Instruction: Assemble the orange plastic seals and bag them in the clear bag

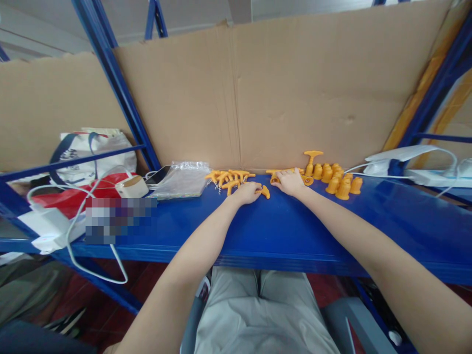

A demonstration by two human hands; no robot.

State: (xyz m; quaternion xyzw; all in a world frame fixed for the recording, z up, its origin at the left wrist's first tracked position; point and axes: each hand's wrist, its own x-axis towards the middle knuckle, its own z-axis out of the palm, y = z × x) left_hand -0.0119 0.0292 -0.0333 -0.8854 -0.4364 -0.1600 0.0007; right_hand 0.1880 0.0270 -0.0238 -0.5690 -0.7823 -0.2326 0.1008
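Note:
My left hand (247,193) is closed around a yellow T-handled piece (265,191), whose crossbar sticks out past the fingers on the right. Just behind that hand lies a pile of yellow T-handled pieces with metal spirals (229,178), like small corkscrews. My right hand (292,182) curls over yellow parts (275,178) near the cardboard; its fingers hide most of what they grip. A round-ended yellow part (307,180) shows beside its wrist. One yellow T-handled piece (312,160) stands upright behind, and several yellow bell-shaped cups (342,188) stand to the right.
The blue shelf top (280,226) is backed by a cardboard panel (313,83). Clear plastic bags (182,181) lie at left. Farther left are a white charger (132,187), looping cables, a red bag and a white tote (106,152). A power strip (438,178) is at right.

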